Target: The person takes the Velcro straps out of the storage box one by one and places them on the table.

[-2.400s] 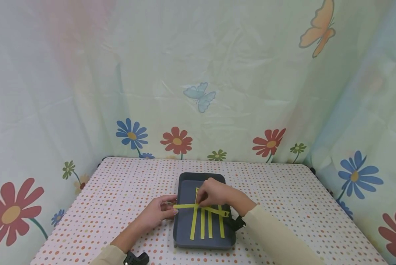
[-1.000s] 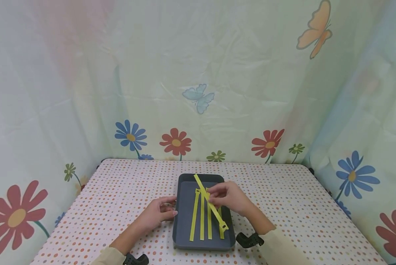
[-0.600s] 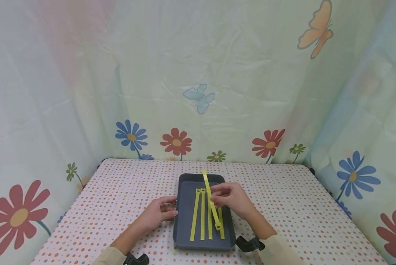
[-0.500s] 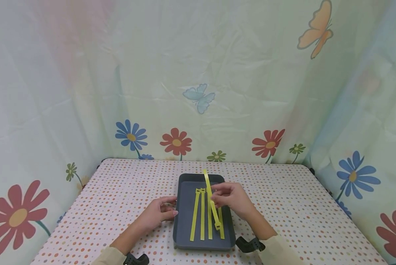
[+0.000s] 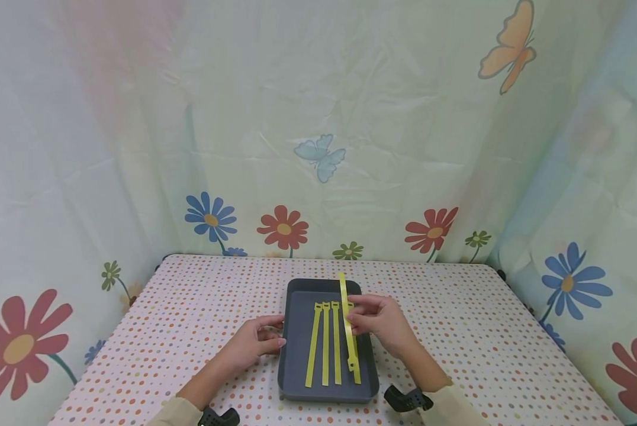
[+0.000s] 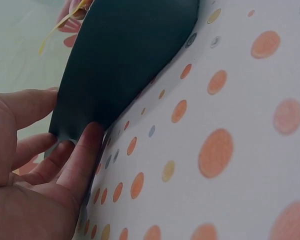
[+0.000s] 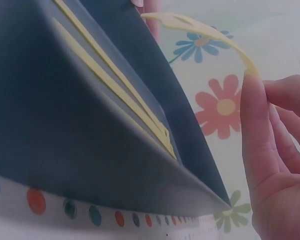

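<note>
A dark grey tray [image 5: 296,355] stands on the table with several yellow cable straps [image 5: 325,349] lying lengthwise in it, slotted heads at the far end. My right hand [image 5: 385,322] pinches another yellow cable strap [image 5: 344,296] above the tray's right side. This strap's slotted head points toward me, and it partly covers the rightmost strap below. In the right wrist view the held strap [image 7: 215,31] bends in an arc from thumb and fingertips. My left hand [image 5: 249,342] touches the tray's left outer wall with loosely extended fingers, also seen against the tray wall [image 6: 115,55] in the left wrist view.
The table [image 5: 222,307] has a white cover with coloured dots. Behind and beside it hangs a pale curtain [image 5: 404,148] printed with flowers and butterflies. Each wrist wears a black band [image 5: 408,399].
My right hand first had the strap crosswise over the others. It turned it lengthwise, head toward me, then moved it right over the rightmost strap. The left hand stayed at the tray.
</note>
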### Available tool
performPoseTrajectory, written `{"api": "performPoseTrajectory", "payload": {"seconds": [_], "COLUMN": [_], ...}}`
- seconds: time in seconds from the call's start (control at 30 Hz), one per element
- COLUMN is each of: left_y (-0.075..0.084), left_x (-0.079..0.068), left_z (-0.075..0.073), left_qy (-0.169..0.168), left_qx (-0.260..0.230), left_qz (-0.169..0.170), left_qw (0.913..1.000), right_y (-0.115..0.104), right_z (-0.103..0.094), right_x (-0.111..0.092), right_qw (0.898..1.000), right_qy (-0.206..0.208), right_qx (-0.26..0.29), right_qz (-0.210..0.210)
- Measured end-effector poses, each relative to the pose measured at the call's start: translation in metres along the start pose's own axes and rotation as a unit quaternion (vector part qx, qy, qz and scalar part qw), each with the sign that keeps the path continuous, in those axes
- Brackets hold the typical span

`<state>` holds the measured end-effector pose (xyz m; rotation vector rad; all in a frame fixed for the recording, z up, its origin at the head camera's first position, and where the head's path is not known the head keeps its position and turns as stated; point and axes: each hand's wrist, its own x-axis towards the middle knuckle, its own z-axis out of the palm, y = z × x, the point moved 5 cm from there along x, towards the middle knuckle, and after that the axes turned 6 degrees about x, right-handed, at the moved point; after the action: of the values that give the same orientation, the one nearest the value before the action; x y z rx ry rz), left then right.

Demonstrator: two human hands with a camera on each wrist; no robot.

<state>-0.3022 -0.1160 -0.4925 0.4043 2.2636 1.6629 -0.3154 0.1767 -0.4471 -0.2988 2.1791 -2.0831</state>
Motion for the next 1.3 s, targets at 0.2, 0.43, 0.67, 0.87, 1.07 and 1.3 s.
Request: {"api": "performPoseTrajectory", "payload": {"seconds": [0.2, 0.43, 0.67, 0.87, 1.07, 1.3], "left_y": [0.000, 0.003, 0.003, 0.000, 0.000, 0.001], "left_x": [0.000, -0.002, -0.001, 0.000, -0.001, -0.002], "left_z": [-0.001, -0.002, 0.000, 0.000, 0.000, 0.000], "left_qy": [0.000, -0.004, -0.008, -0.010, -0.012, -0.011], "left_qx": [-0.001, 0.005, 0.003, 0.008, 0.007, 0.008], "left_qz": [-0.002, 0.000, -0.001, -0.003, -0.004, -0.002], "left_qw": [1.0000, 1.0000, 1.0000, 0.9999, 0.9999, 0.9999], "right_y": [0.001, 0.003, 0.005, 0.008, 0.012, 0.019], "right_z": [-0.006, -0.016, -0.026, -0.035, -0.045, -0.057], "right_x": [-0.004, -0.008, -0.011, -0.014, -0.017, -0.017], "right_qw": [1.000, 0.999, 0.998, 0.998, 0.997, 0.997], "right_qy": [0.020, 0.031, 0.043, 0.056, 0.065, 0.071], "right_qx": [-0.004, 0.009, 0.011, 0.001, -0.004, -0.006], "right_qz": [0.008, 0.027, 0.034, 0.033, 0.034, 0.037]}}
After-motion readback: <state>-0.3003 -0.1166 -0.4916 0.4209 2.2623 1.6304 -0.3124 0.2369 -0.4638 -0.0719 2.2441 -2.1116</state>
